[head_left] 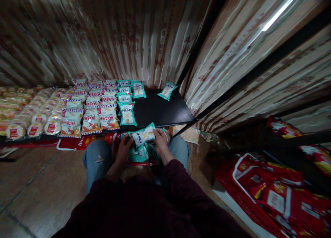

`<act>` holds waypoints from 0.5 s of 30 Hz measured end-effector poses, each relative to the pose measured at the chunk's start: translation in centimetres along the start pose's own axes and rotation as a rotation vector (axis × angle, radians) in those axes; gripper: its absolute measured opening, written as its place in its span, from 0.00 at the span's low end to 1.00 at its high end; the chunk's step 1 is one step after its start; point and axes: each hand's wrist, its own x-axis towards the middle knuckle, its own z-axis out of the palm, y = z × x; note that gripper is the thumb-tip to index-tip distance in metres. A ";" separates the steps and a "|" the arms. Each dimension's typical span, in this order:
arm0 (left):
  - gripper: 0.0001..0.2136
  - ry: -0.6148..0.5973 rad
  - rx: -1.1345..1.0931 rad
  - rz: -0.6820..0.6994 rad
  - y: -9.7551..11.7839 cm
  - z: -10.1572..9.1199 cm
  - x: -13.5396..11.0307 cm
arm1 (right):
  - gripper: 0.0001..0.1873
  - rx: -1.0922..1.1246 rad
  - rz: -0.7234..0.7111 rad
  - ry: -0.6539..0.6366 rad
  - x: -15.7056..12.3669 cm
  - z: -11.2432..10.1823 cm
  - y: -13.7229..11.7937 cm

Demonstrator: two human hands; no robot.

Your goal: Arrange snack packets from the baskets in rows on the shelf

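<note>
A teal-and-white snack bag (pixel 143 135) is held tilted between both my hands, just in front of the black shelf's edge. My left hand (pixel 124 147) grips its left end, and my right hand (pixel 160 141) pinches its right end. Below it, more teal snack bags (pixel 139 154) lie in a red basket (pixel 144 164) between my knees. On the black shelf (pixel 165 112), several teal bags (pixel 127 113) stand in a column, with another bag (pixel 138 90) beside the back ones. A single bag (pixel 167 91) leans at the far right corner.
Left of the teal bags are rows of striped snack bags (pixel 90 121) and round packaged cakes (pixel 34 129). A black metal post (pixel 219 105) slants across the right side. Red packages (pixel 279 200) fill a red basket (pixel 227 176) at right. Patterned curtain-like sheeting (pixel 144 41) hangs behind.
</note>
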 end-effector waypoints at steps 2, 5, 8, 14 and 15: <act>0.23 -0.002 -0.109 -0.059 0.2 0.8 -0.6 | 0.14 0.036 0.020 0.039 -0.3 -0.2 0.2; 0.21 -0.060 -0.186 -0.089 0.6 2.0 -1.4 | 0.13 0.062 0.035 0.068 -0.9 -0.5 0.5; 0.21 -0.075 -0.170 -0.057 1.1 2.6 -1.8 | 0.12 0.091 0.040 0.074 -1.7 -0.9 0.5; 0.16 -0.034 0.051 0.098 2.7 2.4 -1.2 | 0.15 0.130 0.226 -0.062 -3.2 -2.1 -0.6; 0.16 -0.053 0.085 0.118 2.9 2.3 -1.0 | 0.16 0.132 0.274 -0.113 -3.4 -2.3 -0.8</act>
